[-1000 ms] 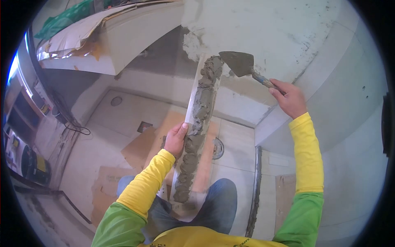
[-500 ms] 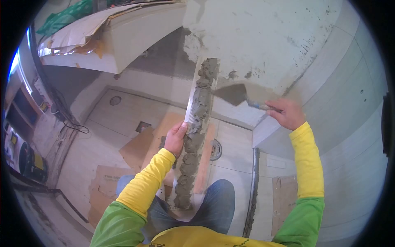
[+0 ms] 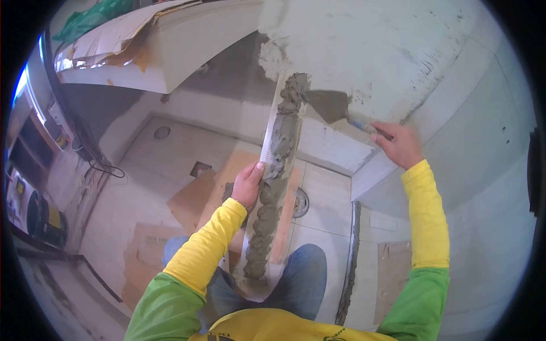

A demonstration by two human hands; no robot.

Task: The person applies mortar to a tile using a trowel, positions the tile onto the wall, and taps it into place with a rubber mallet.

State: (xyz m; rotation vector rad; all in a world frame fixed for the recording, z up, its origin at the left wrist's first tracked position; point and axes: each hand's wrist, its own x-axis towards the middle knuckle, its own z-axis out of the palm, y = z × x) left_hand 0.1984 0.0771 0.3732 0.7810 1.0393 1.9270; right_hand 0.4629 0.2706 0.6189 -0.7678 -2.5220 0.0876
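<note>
Strip loaded w/ mortar, trowel at the ledge.
L hand (image 3: pixel 247 184) was closed round the left edge of the strip (image 3: pixel 272 122), abt mid-length; strip stood tilted, btm end at the person's lap, top end against the ledge (image 3: pixel 369 51), mortar (image 3: pixel 278 159) heaped along it. R hand (image 3: pixel 398 145) gripped the trowel (image 3: pixel 333 105) handle, blade on the ledge face just right of strip's top. Cardboard (image 3: pixel 190 199) lay on the floor below.
</note>
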